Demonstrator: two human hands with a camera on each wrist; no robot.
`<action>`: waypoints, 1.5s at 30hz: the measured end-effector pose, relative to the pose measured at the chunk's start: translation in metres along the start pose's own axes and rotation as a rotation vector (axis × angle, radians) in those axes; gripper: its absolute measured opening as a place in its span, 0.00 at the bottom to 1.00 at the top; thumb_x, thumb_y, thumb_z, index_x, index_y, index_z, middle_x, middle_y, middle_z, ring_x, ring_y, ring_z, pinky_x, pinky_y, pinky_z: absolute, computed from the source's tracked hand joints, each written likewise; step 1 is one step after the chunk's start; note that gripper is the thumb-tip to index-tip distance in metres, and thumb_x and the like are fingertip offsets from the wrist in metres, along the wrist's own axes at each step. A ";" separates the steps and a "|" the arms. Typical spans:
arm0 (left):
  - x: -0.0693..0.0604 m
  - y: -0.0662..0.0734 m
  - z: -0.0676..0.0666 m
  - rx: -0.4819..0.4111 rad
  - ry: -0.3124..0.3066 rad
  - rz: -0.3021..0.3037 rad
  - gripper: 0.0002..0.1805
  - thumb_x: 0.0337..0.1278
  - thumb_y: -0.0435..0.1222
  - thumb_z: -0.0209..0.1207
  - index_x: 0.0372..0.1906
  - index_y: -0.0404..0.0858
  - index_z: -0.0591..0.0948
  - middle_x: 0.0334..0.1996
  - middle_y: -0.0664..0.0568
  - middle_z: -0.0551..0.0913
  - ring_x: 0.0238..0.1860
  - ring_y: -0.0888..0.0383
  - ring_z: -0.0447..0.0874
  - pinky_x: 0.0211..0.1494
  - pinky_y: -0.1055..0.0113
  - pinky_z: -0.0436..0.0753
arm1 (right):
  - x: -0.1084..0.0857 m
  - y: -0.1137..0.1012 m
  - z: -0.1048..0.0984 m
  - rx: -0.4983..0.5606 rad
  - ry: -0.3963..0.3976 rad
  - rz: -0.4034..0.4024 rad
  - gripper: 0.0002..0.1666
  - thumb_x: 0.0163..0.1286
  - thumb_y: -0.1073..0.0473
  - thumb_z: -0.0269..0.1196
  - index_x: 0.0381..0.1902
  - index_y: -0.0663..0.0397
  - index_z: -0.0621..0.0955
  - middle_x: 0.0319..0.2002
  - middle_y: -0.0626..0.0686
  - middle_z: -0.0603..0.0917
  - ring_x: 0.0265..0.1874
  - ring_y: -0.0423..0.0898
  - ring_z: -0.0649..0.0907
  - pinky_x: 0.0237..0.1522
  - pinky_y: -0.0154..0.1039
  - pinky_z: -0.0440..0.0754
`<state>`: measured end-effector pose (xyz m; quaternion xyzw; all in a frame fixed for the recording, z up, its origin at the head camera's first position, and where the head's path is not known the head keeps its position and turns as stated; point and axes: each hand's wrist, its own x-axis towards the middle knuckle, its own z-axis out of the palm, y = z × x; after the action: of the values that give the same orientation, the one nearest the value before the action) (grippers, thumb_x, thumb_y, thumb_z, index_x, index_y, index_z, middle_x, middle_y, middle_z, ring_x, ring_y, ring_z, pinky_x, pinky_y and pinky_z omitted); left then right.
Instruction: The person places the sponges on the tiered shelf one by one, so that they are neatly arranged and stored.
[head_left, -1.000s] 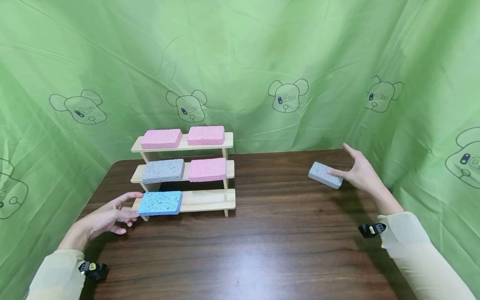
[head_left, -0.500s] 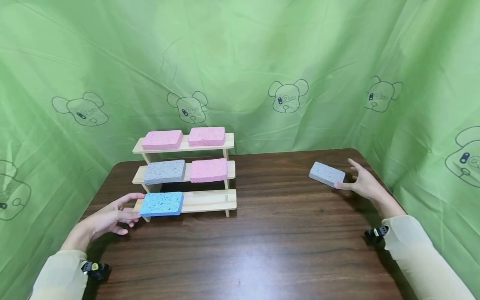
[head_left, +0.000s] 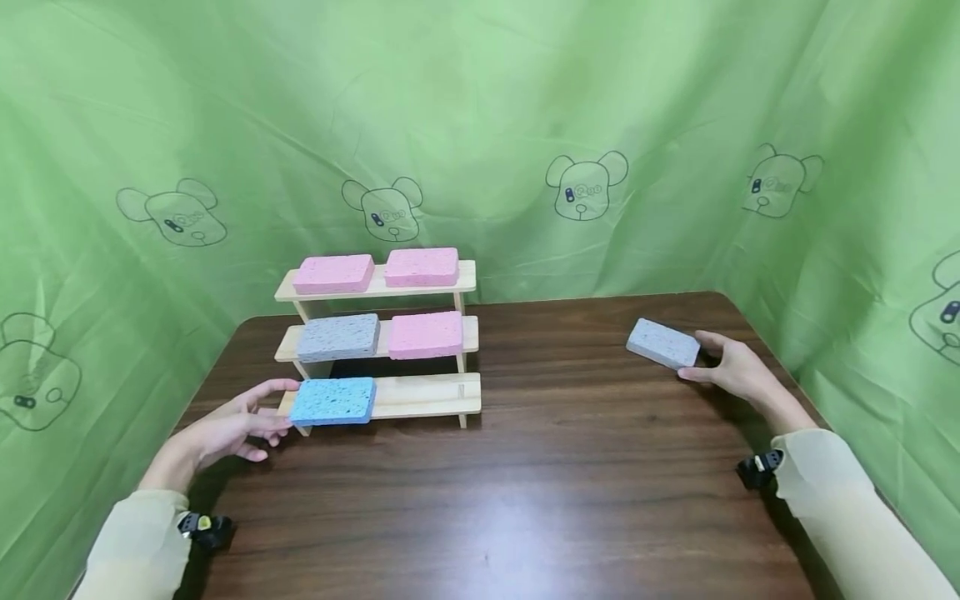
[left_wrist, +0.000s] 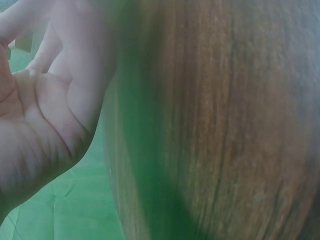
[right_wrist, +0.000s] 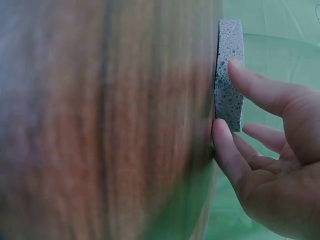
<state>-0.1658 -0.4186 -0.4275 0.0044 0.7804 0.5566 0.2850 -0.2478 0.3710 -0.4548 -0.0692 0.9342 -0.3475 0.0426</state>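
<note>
My left hand (head_left: 225, 432) is at the left end of the bottom shelf, pinching the bright blue sponge (head_left: 332, 401) by its left corners between thumb and finger. The left wrist view shows mostly the palm (left_wrist: 45, 110), with that sponge barely in sight. On the far right of the table a grey-blue sponge (head_left: 662, 342) lies flat. My right hand (head_left: 738, 372) holds it at its right end. From the right wrist, the thumb crosses the speckled side of the grey-blue sponge (right_wrist: 229, 90) and a finger meets its near end.
A three-tier wooden rack (head_left: 427, 396) stands at left. Two pink sponges (head_left: 333, 275) lie on its top tier. Another grey-blue sponge (head_left: 339, 337) and a pink sponge (head_left: 426, 336) share the middle tier. Green cloth (head_left: 510, 100) hangs behind the brown table (head_left: 525, 467).
My right hand's raised finger has come down, and the hand has closed on the grey-blue sponge's right end. The left hand and blue sponge stay in place; the view has shifted slightly.
</note>
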 end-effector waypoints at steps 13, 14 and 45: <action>0.016 0.015 -0.008 -0.014 0.003 0.054 0.35 0.70 0.35 0.62 0.73 0.59 0.59 0.40 0.41 0.84 0.34 0.55 0.80 0.34 0.56 0.87 | 0.027 -0.013 -0.020 -0.050 -0.008 0.020 0.64 0.60 0.44 0.76 0.75 0.76 0.54 0.66 0.81 0.65 0.67 0.72 0.66 0.65 0.66 0.62; 0.015 0.015 -0.008 -0.015 0.005 0.050 0.35 0.69 0.35 0.62 0.72 0.59 0.59 0.39 0.41 0.84 0.34 0.55 0.80 0.33 0.56 0.87 | 0.028 -0.013 -0.019 -0.052 -0.012 0.017 0.63 0.60 0.44 0.76 0.75 0.76 0.55 0.66 0.81 0.65 0.67 0.71 0.67 0.65 0.66 0.62; -0.001 -0.001 -0.002 -0.006 -0.021 0.027 0.34 0.71 0.35 0.60 0.73 0.59 0.59 0.41 0.40 0.83 0.36 0.54 0.80 0.36 0.52 0.87 | 0.012 -0.010 0.005 -0.074 -0.016 0.039 0.55 0.61 0.52 0.76 0.72 0.77 0.60 0.62 0.82 0.69 0.63 0.72 0.70 0.64 0.66 0.64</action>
<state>-0.1659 -0.4214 -0.4278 0.0200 0.7755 0.5626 0.2859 -0.2581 0.3583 -0.4529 -0.0554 0.9472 -0.3110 0.0543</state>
